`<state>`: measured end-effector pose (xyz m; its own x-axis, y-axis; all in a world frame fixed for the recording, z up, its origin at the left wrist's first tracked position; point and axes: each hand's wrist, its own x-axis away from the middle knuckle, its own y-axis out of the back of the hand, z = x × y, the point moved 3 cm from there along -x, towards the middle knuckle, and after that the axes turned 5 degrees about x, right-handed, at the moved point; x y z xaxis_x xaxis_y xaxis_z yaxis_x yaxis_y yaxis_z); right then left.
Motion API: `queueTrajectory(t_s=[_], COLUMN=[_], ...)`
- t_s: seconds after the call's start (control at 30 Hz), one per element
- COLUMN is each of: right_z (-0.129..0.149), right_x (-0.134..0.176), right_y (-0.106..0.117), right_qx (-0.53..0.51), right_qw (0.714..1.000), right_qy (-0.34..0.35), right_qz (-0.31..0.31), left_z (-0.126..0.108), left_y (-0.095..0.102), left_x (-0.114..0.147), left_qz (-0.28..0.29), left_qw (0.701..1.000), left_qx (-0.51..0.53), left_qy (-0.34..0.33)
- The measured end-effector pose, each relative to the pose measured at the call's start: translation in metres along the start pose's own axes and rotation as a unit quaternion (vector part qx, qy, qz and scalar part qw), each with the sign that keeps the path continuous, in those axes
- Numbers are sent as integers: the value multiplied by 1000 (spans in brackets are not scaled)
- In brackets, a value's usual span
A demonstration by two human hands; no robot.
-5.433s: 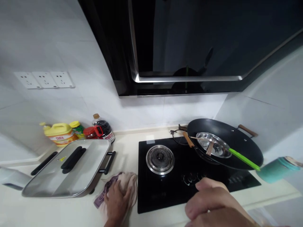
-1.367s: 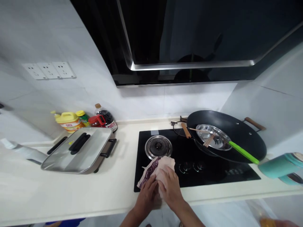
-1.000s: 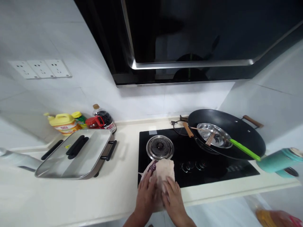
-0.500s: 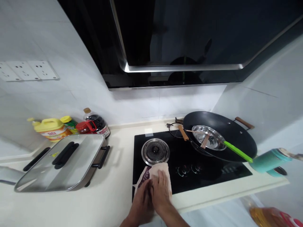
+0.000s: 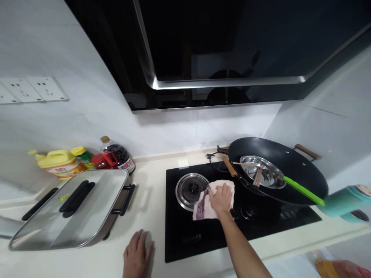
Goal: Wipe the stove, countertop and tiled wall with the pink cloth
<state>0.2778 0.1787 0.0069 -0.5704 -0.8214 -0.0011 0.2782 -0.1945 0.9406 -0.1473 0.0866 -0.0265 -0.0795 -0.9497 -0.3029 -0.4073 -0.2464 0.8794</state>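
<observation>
My right hand [image 5: 222, 199] holds a pale cloth [image 5: 230, 189] with a purple printed band, pressing it onto the black glass cooktop [image 5: 185, 237]. The cloth is spread beside the left burner [image 5: 191, 189] and in front of it, its top edge near the burner's metal ring. My left hand [image 5: 136, 253] rests palm down on the white counter [image 5: 153, 216], left of the cooktop. Its fingers are stretched and it holds nothing.
A black wok [image 5: 301, 175] with a metal bowl [image 5: 274, 175], chopsticks [image 5: 257, 177] and a green-handled utensil [image 5: 304, 190] sits at right. An electric pan [image 5: 95, 216] with a glass lid stands at left before several bottles. The range hood [image 5: 226, 46] hangs above; a teal container [image 5: 342, 200] is far right.
My right hand has moved right and farther in with the cloth, which is now flatter. My left hand has left the cloth and come down on the counter at left.
</observation>
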Motion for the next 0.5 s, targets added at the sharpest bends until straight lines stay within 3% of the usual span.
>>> queueTrajectory(t_s=[0.13,0.23,0.33,0.5], right_z=[1,1,0,14], right_x=[-33,-23,19,125], right_y=[1,2,2,-18], right_qx=[8,18,31,21], right_qw=[1000,1000,999,993], right_qy=[-20,5,38,120], right_qz=[7,10,7,2], left_z=[-5,-10,-16,-21], left_y=[3,7,9,11], left_x=[1,1,1,0], left_qz=[33,47,47,62], left_qw=[999,998,998,997], left_qx=[-24,-31,-31,-32], left_qy=[1,6,8,18])
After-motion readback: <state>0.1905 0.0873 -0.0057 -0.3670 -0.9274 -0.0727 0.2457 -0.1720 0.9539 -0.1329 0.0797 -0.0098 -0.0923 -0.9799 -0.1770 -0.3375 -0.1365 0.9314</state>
